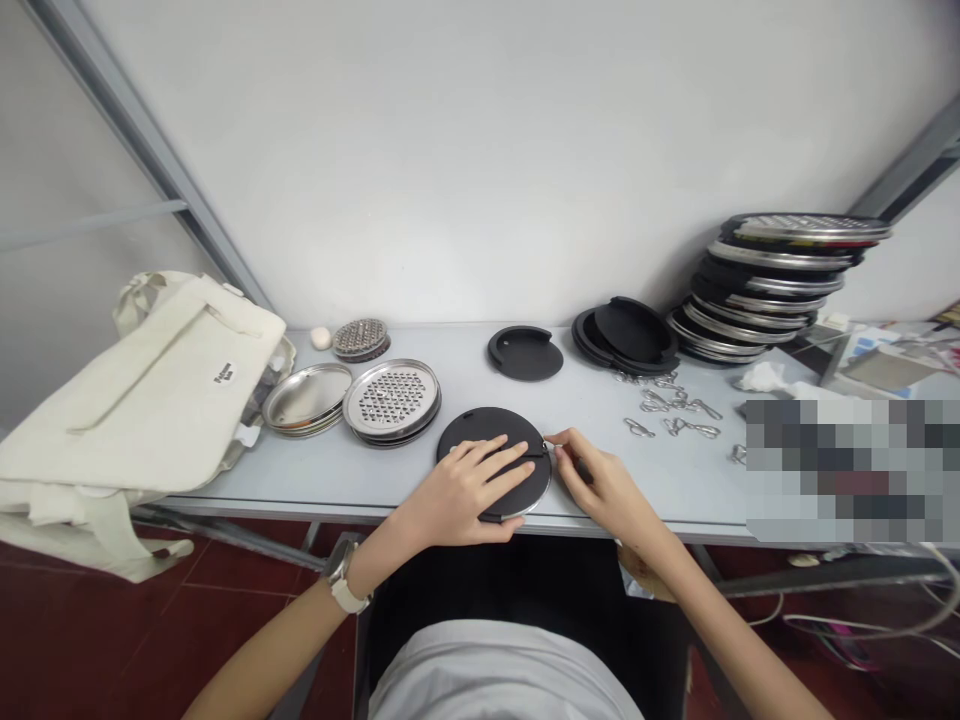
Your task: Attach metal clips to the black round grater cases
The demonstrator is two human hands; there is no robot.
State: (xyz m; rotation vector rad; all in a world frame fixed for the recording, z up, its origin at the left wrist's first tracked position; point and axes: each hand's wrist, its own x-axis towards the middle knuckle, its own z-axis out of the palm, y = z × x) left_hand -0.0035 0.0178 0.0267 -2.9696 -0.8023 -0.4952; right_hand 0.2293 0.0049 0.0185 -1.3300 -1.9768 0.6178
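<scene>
A round black plastic disc (487, 425) with a metal rim at its lower right lies near the front edge of the table. My left hand (480, 482) rests flat on it, fingers spread and pressing its top. At the disc's right edge my right hand (589, 472) pinches a small metal wire clip (553, 447), mostly hidden by the fingers. Several loose wire clips (679, 402) are scattered to the right. Behind the disc lies a black round holder (526, 353) with a raised rim, and beside it a pile of similar black holders (637, 335).
On the left are a stack of metal grater discs (394, 398), plain metal discs (307, 395), small grater discs (360, 338) and a cream bag (150, 385). A tall leaning stack of black-and-metal discs (765, 285) stands at the back right. A blurred-out patch covers the far right.
</scene>
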